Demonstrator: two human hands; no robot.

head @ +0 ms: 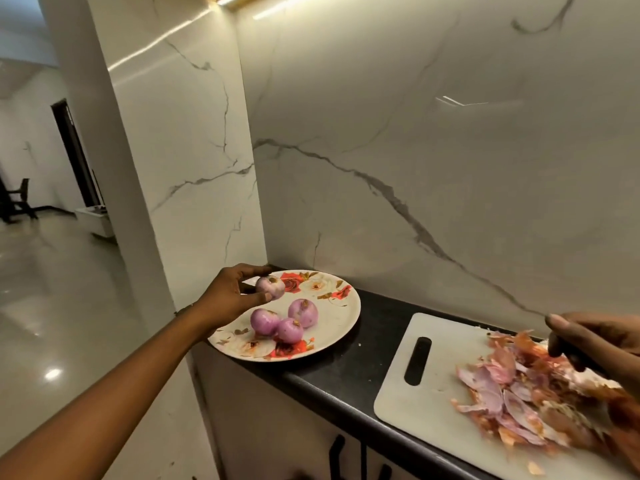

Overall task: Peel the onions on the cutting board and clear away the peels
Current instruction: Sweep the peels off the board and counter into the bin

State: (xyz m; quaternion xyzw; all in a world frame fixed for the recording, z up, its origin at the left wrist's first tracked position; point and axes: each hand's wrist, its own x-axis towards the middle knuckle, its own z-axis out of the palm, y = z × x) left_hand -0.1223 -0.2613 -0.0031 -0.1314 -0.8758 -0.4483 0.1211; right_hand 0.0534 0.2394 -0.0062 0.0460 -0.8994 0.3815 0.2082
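Over the left rim of the plate, the left hand (228,296) is extended, with thumb and fingertips curled round one peeled onion (270,287). The onion is held just above the plate surface; whether it touches the plate cannot be determined. A thin band is noted at that wrist.

At the right edge of view, the right hand (599,336) sits over the cutting board, fingers curled round a dark object (571,356). Motion blur prevents identifying it. This hand is directly above the heap of peels (519,393).

The plate (341,317) is round, white, with a red floral pattern. Three peeled onions (290,330) lie on it in a close cluster, touching or nearly touching one another, just beside the held onion.

The peels, pink and orange-brown, are piled on the right half of the white cutting board (415,407). The left half of the board is bare apart from its dark handle slot (418,361). No onion is visible on the board.

Plate and board both rest on a black counter (374,344), plate at the left end, board to the right, with a gap between them. A white marble-veined wall (415,168) backs the counter. A white cabinet (277,427) with dark handles sits below. A glossy floor (52,306) and a dark chair (17,199) are seen far left.
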